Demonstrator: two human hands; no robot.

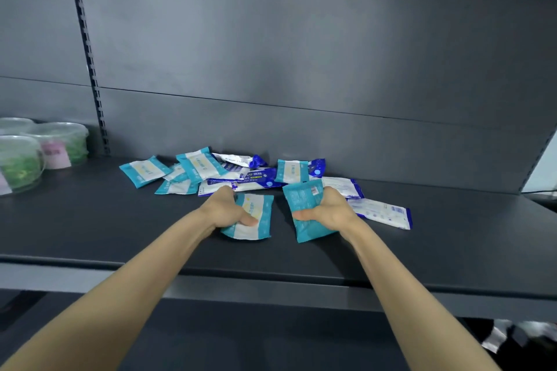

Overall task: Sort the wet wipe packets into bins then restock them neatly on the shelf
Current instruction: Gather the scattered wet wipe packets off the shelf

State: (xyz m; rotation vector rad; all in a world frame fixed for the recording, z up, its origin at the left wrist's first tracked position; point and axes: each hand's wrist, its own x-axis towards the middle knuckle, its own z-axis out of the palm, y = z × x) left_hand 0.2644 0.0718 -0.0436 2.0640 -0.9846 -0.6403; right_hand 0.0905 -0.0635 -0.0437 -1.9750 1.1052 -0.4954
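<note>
Now, hands: left hand (229, 208) and right hand (327, 209) each clasp 1 teal wipe packet (254, 221) on the shelf (120, 229).
Handling: probably light, soft, slick film; pinch mid-body.

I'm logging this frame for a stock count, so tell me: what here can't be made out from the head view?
- Packets at the bottom of the pile: overlapped by others, so no exact count.
- Fingers of the left hand and right hand: behind the teal packet and second teal packet.
- Packet print: too small and blurred.
- Clear tubs: cut by the left edge.
- Bins: none in view.
</note>
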